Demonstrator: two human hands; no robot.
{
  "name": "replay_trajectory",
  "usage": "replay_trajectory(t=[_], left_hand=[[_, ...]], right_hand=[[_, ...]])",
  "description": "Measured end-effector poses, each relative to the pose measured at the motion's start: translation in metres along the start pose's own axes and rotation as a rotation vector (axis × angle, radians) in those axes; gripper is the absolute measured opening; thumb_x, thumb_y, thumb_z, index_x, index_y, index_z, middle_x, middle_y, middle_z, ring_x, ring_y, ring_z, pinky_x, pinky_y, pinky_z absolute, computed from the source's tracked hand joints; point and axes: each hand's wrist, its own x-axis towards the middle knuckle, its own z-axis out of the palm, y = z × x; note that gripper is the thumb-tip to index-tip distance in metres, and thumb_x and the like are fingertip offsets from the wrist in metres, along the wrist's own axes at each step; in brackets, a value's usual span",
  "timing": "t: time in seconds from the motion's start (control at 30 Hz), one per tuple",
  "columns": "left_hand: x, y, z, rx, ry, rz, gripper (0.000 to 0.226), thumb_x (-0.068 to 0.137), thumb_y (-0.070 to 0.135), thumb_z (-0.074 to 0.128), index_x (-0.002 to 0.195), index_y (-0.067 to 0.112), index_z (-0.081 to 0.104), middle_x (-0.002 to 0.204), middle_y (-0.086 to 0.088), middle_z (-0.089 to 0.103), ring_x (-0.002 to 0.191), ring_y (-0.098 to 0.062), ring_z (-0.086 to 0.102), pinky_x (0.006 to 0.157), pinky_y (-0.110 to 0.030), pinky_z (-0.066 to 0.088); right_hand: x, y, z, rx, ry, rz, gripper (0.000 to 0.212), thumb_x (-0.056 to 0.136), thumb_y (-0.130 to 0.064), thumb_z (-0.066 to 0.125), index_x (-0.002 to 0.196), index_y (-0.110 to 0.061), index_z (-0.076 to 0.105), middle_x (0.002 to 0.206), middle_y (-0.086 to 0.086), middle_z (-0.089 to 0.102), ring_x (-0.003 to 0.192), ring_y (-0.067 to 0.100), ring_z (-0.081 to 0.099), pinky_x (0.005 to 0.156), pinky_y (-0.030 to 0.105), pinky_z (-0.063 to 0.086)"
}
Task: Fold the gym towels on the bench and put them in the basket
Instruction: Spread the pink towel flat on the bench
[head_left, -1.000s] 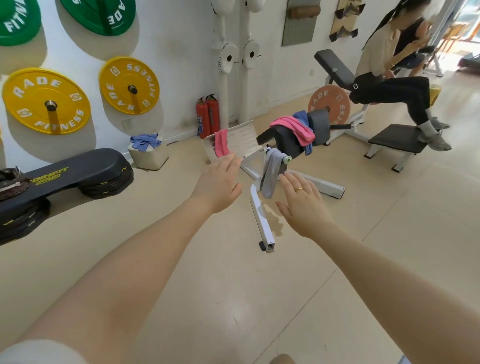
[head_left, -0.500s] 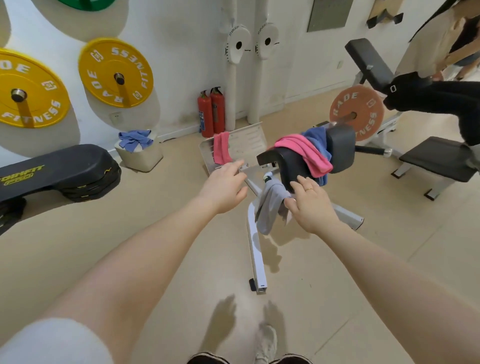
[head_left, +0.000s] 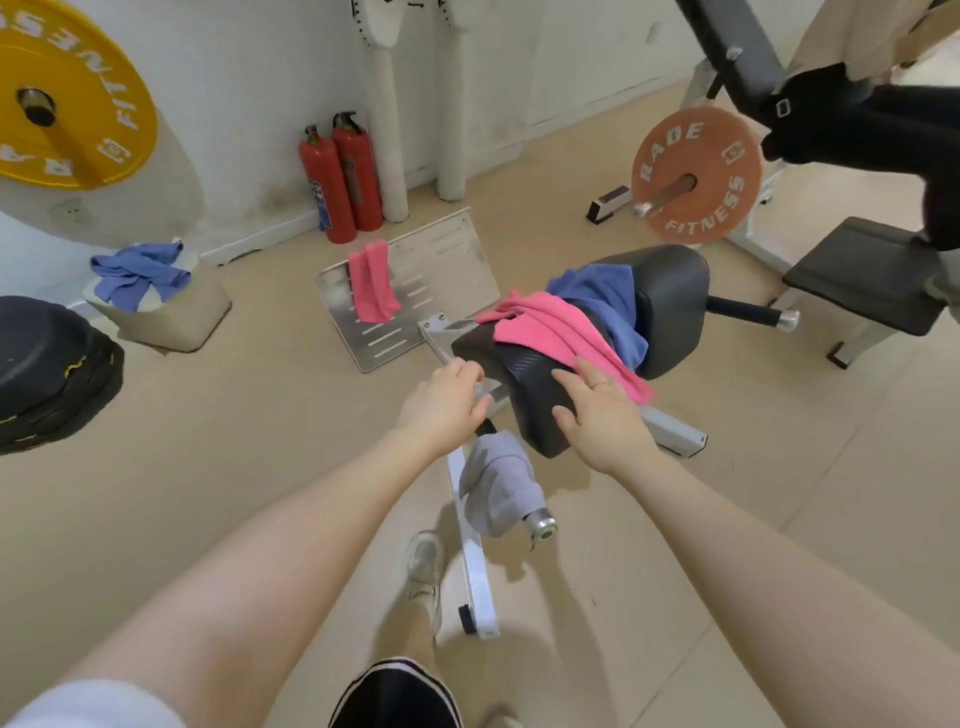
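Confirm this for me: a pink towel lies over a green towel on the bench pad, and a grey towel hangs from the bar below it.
Not quite. In the head view the towel under the pink towel is blue, not green: the blue towel lies beneath it on the bench pad. The rest stands: the grey towel hangs from the bar below.

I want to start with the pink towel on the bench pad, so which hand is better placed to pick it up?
The right hand, probably. Its fingers already reach the near edge of the pink towel draped over the bench pad. The left hand is off the pad's left side, by the metal frame, away from the towel.
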Motion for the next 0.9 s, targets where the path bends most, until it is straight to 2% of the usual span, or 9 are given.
replay_trajectory(t=[0.2, 0.33, 0.4, 0.47, 0.57, 0.67, 0.73, 0.8, 0.9], left_hand=[[0.124, -0.019, 0.021, -0.166, -0.153, -0.122, 0.056, 0.086, 0.042, 0.058, 0.126, 0.006, 0.042, 0.130, -0.012, 0.044, 0.120, -0.028, 0.045, 0.097, -0.042, 0.041], [0.170, -0.031, 0.035, 0.055, -0.253, -0.002, 0.055, 0.085, 0.049, 0.054, 0.122, 0.008, 0.045, 0.123, -0.011, 0.048, 0.114, -0.029, 0.048, 0.088, -0.039, 0.041], [0.180, -0.036, 0.044, -0.006, -0.285, 0.014, 0.054, 0.085, 0.048, 0.055, 0.119, 0.007, 0.046, 0.121, -0.011, 0.048, 0.111, -0.029, 0.049, 0.085, -0.038, 0.042], [0.186, -0.040, 0.048, -0.106, -0.277, -0.012, 0.056, 0.082, 0.049, 0.060, 0.117, 0.007, 0.048, 0.118, -0.010, 0.049, 0.108, -0.028, 0.050, 0.083, -0.037, 0.043], [0.196, -0.049, 0.044, -0.197, -0.294, -0.022, 0.056, 0.077, 0.046, 0.067, 0.116, 0.009, 0.050, 0.116, -0.007, 0.053, 0.103, -0.025, 0.054, 0.082, -0.035, 0.044], [0.204, -0.063, 0.029, -0.375, -0.398, -0.023, 0.051, 0.080, 0.031, 0.068, 0.121, 0.009, 0.050, 0.119, -0.007, 0.059, 0.108, -0.023, 0.056, 0.090, -0.034, 0.046], [0.205, -0.072, 0.014, -0.464, -0.406, 0.004, 0.042, 0.083, 0.019, 0.064, 0.121, 0.008, 0.050, 0.118, -0.008, 0.061, 0.108, -0.024, 0.058, 0.090, -0.033, 0.046], [0.202, -0.082, -0.004, -0.502, -0.307, 0.027, 0.038, 0.084, 0.009, 0.056, 0.122, 0.010, 0.051, 0.120, -0.007, 0.059, 0.107, -0.024, 0.057, 0.087, -0.029, 0.045], [0.188, -0.096, -0.036, -0.514, -0.139, -0.018, 0.042, 0.089, 0.007, 0.046, 0.130, 0.014, 0.045, 0.130, -0.005, 0.048, 0.102, -0.017, 0.052, 0.080, -0.021, 0.036]], right_hand=[[0.120, 0.002, 0.003, 0.043, -0.055, 0.133, 0.055, 0.096, -0.024, 0.043, 0.148, -0.021, 0.025, 0.158, 0.009, 0.011, 0.144, 0.031, 0.017, 0.117, 0.043, 0.018], [0.180, 0.008, 0.008, 0.045, -0.093, 0.278, 0.061, 0.093, -0.025, 0.046, 0.148, -0.019, 0.020, 0.159, 0.009, 0.009, 0.145, 0.030, 0.013, 0.118, 0.042, 0.014], [0.196, 0.010, 0.013, 0.027, -0.141, 0.349, 0.067, 0.092, -0.030, 0.051, 0.149, -0.020, 0.015, 0.159, 0.010, 0.006, 0.146, 0.032, 0.010, 0.117, 0.044, 0.013], [0.206, 0.011, 0.018, -0.011, -0.161, 0.388, 0.075, 0.089, -0.038, 0.057, 0.149, -0.020, 0.015, 0.157, 0.011, 0.012, 0.144, 0.034, 0.015, 0.116, 0.044, 0.017], [0.216, 0.009, 0.018, -0.057, -0.112, 0.425, 0.074, 0.086, -0.040, 0.061, 0.145, -0.017, 0.023, 0.145, 0.012, 0.034, 0.131, 0.033, 0.035, 0.105, 0.044, 0.032], [0.216, 0.000, 0.018, -0.048, -0.152, 0.363, 0.050, 0.089, -0.027, 0.055, 0.133, -0.013, 0.036, 0.127, 0.013, 0.047, 0.117, 0.034, 0.048, 0.094, 0.043, 0.038], [0.210, -0.010, 0.017, 0.019, -0.175, 0.265, 0.040, 0.086, -0.020, 0.054, 0.124, -0.013, 0.042, 0.118, 0.011, 0.051, 0.110, 0.034, 0.051, 0.088, 0.040, 0.039], [0.205, -0.026, 0.011, 0.101, -0.158, 0.166, 0.039, 0.083, -0.021, 0.057, 0.120, -0.017, 0.045, 0.113, 0.007, 0.055, 0.106, 0.031, 0.053, 0.086, 0.040, 0.041], [0.199, -0.059, -0.009, 0.180, -0.126, 0.033, 0.042, 0.079, -0.022, 0.063, 0.118, -0.022, 0.048, 0.111, 0.002, 0.060, 0.104, 0.027, 0.054, 0.089, 0.043, 0.043]])
